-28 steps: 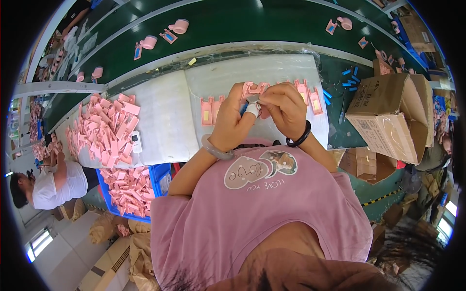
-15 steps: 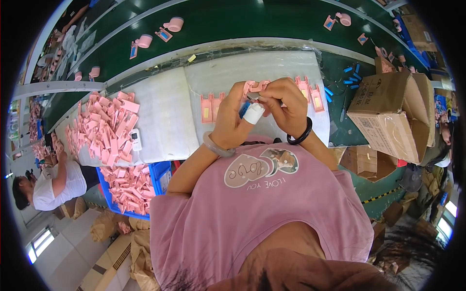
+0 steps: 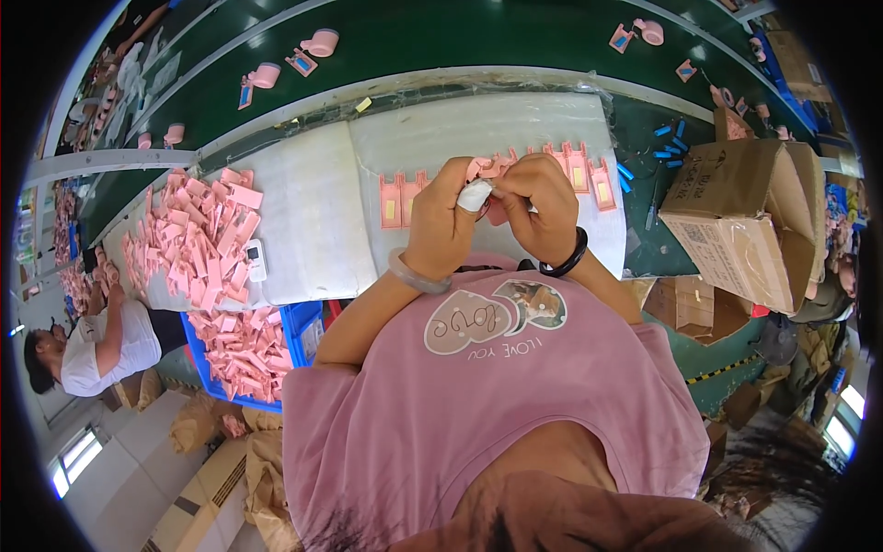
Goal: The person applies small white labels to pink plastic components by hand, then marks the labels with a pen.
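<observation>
Close together in front of my chest, my left hand [image 3: 440,216] and my right hand [image 3: 544,207] are both closed on one pink plastic casing [image 3: 489,167]. A white covering [image 3: 475,195] wraps the tip of my left thumb, which presses against the piece. My right fingers pinch its other side, and what lies between the fingertips is hidden. Beyond the hands, pink casings with yellow pads [image 3: 391,204] lie in a row on the pale mat [image 3: 303,212], and more casings [image 3: 578,175] continue the row to the right.
At left, a heap of pink parts [image 3: 198,230] lies beside a small white device [image 3: 256,260]; below it stands a blue crate [image 3: 299,331] of similar parts. Blue cells [image 3: 676,143] and a cardboard box [image 3: 727,202] are at right. Pink assemblies sit on the green conveyor [image 3: 478,41]. A co-worker [image 3: 101,340] is far left.
My hands have turned the casing and my right fingers have curled in closer. The blue piece seen beside my left thumb is now hidden. Assemblies on the conveyor have shifted slightly left.
</observation>
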The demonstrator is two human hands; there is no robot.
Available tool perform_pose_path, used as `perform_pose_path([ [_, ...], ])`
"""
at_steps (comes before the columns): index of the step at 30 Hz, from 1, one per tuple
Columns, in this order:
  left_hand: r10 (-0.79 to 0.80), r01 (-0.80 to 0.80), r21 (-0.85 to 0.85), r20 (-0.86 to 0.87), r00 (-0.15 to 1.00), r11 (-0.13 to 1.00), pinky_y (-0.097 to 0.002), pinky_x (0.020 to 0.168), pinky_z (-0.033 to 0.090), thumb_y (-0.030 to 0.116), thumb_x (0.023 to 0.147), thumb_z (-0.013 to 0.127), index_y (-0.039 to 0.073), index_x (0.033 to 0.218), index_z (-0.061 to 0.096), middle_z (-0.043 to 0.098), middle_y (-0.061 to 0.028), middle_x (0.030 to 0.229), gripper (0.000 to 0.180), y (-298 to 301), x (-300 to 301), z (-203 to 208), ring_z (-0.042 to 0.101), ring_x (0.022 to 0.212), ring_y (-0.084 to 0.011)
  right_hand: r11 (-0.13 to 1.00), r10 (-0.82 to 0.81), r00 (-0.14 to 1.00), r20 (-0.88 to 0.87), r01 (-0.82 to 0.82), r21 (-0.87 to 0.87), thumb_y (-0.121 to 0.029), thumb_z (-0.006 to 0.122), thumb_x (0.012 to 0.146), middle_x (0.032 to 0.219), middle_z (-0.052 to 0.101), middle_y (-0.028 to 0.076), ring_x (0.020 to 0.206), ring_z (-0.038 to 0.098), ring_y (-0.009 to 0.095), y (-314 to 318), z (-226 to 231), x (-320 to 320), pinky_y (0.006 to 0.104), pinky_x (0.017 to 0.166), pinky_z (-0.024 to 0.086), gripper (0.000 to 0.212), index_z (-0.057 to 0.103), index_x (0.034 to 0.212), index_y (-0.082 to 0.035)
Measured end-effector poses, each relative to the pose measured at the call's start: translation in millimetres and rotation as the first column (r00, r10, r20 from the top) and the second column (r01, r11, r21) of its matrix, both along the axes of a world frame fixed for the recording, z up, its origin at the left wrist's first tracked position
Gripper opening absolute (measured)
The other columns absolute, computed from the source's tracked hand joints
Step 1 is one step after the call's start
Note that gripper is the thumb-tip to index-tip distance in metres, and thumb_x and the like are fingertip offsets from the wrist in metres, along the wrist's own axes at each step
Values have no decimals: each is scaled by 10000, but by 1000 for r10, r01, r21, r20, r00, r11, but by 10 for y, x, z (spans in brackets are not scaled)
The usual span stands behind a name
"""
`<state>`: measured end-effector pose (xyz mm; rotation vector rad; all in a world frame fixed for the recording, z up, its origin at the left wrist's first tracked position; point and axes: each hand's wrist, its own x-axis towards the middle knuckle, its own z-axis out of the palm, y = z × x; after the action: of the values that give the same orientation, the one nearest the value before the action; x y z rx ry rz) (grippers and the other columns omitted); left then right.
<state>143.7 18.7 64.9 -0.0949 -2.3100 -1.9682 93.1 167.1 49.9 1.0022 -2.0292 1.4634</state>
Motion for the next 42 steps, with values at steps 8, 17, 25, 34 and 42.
perform_pose_path([
  [8,-122,103,108,189,974,989,-253,602,444,168,969,451,2,1088,536,604,-61,823,221,-47,-403,-192,546,693,-105,987,-89,996,30,85,133,1,688,730,862,629,107,756,596,273,122,-132,-197,349,673,453,179,628,892,-47],
  [17,-160,107,239,216,963,965,-235,412,453,354,983,409,49,1117,529,609,-53,768,355,-146,-1846,-545,538,530,-87,967,-253,900,355,243,73,-24,597,842,930,604,138,861,623,234,603,-758,-863,314,754,490,224,569,1063,-16],
  [25,108,-192,198,374,921,961,-330,413,522,380,956,422,28,1085,529,645,-122,825,389,-1089,-2973,-1423,605,527,-196,814,-559,814,158,502,293,-57,587,824,882,621,148,801,619,331,1424,-1467,-2505,401,709,508,142,607,964,-52],
  [34,381,-436,-33,546,746,899,-335,509,572,203,927,486,6,1211,470,632,-133,960,346,-1826,-2820,-1978,661,727,-199,96,-455,690,-562,666,740,-171,502,834,1357,410,22,1268,383,229,2314,-1925,-4205,417,955,382,362,567,1182,-246],
  [42,521,-276,-772,82,850,573,-411,621,513,443,867,542,34,851,659,662,-174,792,426,-1965,-3053,-1967,655,700,-295,-68,-278,818,-504,507,859,-174,523,815,1381,419,39,1320,333,221,2053,-1736,-4459,376,1043,305,244,648,1019,-127],
])
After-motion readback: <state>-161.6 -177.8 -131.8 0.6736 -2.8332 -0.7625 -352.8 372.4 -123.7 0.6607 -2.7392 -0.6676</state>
